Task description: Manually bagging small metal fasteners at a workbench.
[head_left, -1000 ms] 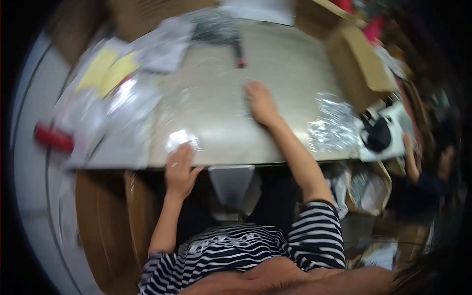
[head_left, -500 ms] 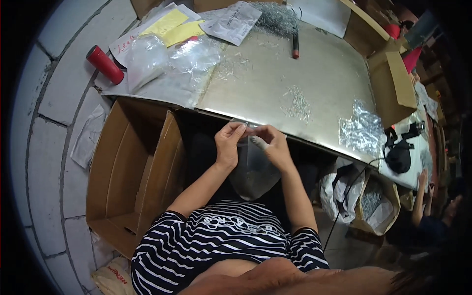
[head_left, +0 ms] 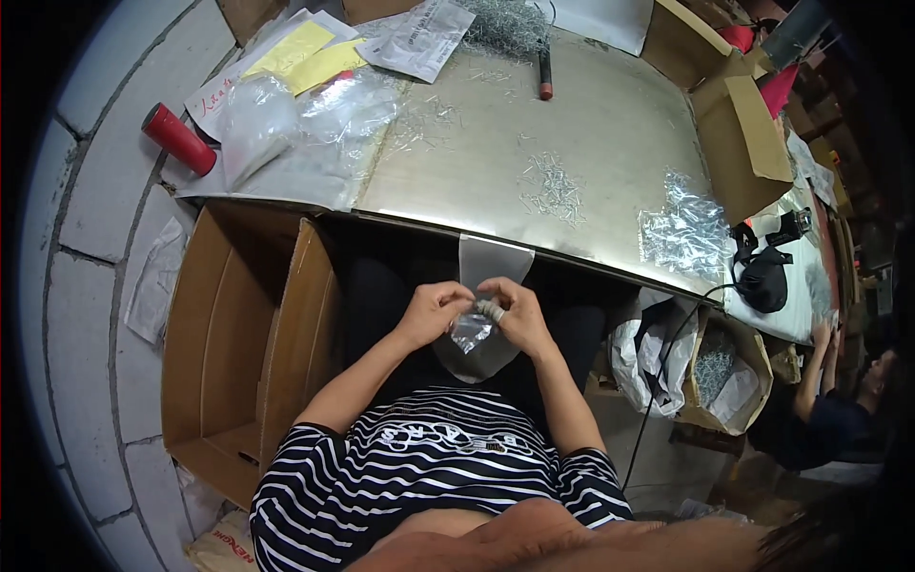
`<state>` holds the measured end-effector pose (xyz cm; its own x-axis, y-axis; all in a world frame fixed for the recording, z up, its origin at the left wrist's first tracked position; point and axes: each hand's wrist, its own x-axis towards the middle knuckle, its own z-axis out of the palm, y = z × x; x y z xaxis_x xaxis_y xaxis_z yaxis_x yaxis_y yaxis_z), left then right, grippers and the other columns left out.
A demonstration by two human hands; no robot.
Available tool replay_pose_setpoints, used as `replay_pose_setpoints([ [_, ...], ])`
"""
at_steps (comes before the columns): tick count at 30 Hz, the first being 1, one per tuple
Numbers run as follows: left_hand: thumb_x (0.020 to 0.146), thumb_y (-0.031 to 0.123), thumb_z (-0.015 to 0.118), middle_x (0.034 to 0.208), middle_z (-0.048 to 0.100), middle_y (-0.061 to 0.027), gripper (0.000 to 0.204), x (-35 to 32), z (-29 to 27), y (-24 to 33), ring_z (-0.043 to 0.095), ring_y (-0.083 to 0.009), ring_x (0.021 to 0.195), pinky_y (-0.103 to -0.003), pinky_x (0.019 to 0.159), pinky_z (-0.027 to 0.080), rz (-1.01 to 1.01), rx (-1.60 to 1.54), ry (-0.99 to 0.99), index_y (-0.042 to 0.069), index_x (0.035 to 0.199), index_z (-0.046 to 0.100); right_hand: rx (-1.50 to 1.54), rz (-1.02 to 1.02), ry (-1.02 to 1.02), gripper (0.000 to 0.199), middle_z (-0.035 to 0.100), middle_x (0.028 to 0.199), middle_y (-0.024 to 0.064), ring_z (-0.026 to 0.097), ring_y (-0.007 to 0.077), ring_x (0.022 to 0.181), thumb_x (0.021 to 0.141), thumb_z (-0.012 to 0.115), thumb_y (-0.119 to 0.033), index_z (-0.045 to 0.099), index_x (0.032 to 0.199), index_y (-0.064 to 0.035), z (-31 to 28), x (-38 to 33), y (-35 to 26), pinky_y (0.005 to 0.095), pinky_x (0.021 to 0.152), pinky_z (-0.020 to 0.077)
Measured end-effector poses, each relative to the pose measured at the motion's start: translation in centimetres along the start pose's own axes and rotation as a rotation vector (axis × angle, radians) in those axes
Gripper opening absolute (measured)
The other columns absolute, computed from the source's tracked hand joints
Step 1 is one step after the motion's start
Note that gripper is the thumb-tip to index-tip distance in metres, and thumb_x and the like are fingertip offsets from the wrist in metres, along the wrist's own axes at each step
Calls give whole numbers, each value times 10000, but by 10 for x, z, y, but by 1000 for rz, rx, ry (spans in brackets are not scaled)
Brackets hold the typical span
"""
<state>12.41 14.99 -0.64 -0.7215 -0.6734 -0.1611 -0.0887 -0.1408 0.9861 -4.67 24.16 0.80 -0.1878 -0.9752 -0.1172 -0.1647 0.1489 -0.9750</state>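
Over my lap, just in front of the table edge, my left hand (head_left: 431, 313) and my right hand (head_left: 519, 316) hold a small clear plastic bag (head_left: 470, 336) between them. The fingers of both hands are closed in a pinch at the bag's top; whether anything is inside it I cannot tell. Pale tape or finger covers wrap some right-hand fingers. Beneath the hands, a greyish translucent sheet (head_left: 496, 259) stretches from the table edge down to my lap. On the metal tabletop (head_left: 457, 176) lies a loose pile of small metal pins (head_left: 555, 191).
Shiny small bags (head_left: 684, 234) are heaped at the table's right. Clear plastic bags (head_left: 262, 129) and a red cylinder (head_left: 179, 139) are at the left. An open cardboard box (head_left: 224, 334) stands beside my left arm; a lined carton (head_left: 729, 381) stands right. Another person (head_left: 829, 400) works far right.
My hands have come down from the table edge toward my lap. The small clear bag now shows below my fingers, and the sheet's upper part is uncovered. The whole view has shifted slightly.
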Motion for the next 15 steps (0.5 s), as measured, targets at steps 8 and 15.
replay_pose_setpoints([
  [8,697,116,758,692,666,-116,162,-1,-10,-56,648,-214,648,-322,616,497,-90,566,-536,-10,735,664,-278,133,-471,179,710,877,137,684,272,804,745,704,-38,722,923,-38,13,-38,85,353,760,522],
  [15,724,107,780,736,668,-142,226,11,-4,-67,668,-224,690,-327,644,509,-112,452,-37,-25,835,633,-678,19,-149,176,673,915,153,643,342,878,799,637,-141,729,946,-106,-49,-8,50,427,779,513],
])
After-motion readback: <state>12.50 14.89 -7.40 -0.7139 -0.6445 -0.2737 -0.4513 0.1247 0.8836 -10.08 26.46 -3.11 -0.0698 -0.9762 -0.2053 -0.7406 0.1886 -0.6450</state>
